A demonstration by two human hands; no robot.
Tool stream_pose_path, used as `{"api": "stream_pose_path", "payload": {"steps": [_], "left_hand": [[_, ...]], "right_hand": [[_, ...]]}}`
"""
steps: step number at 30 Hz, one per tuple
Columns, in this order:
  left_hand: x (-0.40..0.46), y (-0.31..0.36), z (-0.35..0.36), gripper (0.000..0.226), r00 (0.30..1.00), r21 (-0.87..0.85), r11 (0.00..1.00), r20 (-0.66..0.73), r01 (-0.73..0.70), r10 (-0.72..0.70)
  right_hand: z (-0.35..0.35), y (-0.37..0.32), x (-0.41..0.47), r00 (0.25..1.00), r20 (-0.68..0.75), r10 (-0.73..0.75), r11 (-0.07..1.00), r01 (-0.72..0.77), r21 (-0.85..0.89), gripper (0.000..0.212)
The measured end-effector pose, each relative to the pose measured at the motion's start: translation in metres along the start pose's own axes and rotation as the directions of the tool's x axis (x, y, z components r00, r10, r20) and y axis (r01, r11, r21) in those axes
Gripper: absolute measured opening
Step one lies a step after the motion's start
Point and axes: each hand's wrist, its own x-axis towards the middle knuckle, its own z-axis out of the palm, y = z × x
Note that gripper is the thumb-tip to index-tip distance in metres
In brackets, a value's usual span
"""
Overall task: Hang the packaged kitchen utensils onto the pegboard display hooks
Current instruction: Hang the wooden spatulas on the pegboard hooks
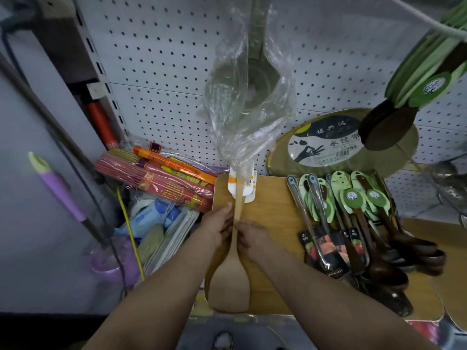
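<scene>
Both hands grip the handle of a wooden spatula [233, 269] from either side, left hand [219, 224] and right hand [250, 236] with fingers curled round it; the spatula lies over a wooden cutting board [275, 210], its card label [242, 188] pointing toward the white pegboard [161, 79]; a clear plastic bag [246, 102] hangs above.

A shelf [414, 224] is seen below the pegboard, with a wooden cutting board [273, 198] laid flat on it. Packaged spoons [353, 213] are piled on the board's right side, and red incense bundles [161, 180] are stacked left.
</scene>
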Motion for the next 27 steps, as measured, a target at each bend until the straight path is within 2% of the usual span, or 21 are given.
{"api": "stream_pose_path", "payload": {"steps": [2, 7, 12, 14, 17, 20, 24, 27], "left_hand": [[-0.001, 0.000, -0.001, 0.028, 0.999, 0.005, 1.000, -0.010, -0.030, 0.030], [-0.008, -0.005, 0.008, 0.035, 0.997, 0.005, 0.998, -0.036, -0.068, 0.068], [-0.022, -0.022, 0.033, 0.033, 0.997, 0.013, 0.998, -0.048, -0.064, 0.065], [-0.032, -0.032, 0.047, 0.036, 0.996, 0.020, 0.997, -0.035, -0.077, 0.078], [-0.049, -0.051, 0.072, 0.041, 0.992, 0.013, 0.994, -0.062, -0.111, 0.111], [-0.077, -0.076, 0.103, 0.032, 0.991, 0.013, 0.992, -0.037, -0.126, 0.126], [-0.116, -0.118, 0.151, 0.034, 0.979, 0.036, 0.980, -0.041, -0.197, 0.198], [-0.150, -0.153, 0.195, 0.029, 0.970, 0.037, 0.969, -0.017, -0.243, 0.244]], "right_hand": [[-0.001, 0.007, -0.001, 1.000, -0.009, -0.024, 0.999, 0.024, 0.032, 0.025], [-0.019, 0.016, -0.018, 0.998, 0.070, -0.005, 1.000, 0.003, 0.028, 0.021], [-0.055, 0.022, -0.037, 0.993, 0.117, -0.016, 0.999, 0.011, 0.044, 0.033], [-0.075, 0.023, -0.045, 0.990, 0.138, -0.028, 0.999, 0.022, 0.043, 0.029], [-0.112, 0.023, -0.064, 0.982, 0.181, -0.059, 0.998, 0.052, 0.045, 0.015], [-0.154, 0.027, -0.084, 0.970, 0.214, -0.112, 0.992, 0.098, 0.077, 0.014], [-0.224, 0.034, -0.115, 0.946, 0.254, -0.201, 0.977, 0.176, 0.117, 0.010], [-0.286, 0.043, -0.144, 0.932, 0.233, -0.277, 0.957, 0.247, 0.149, 0.007]]}}
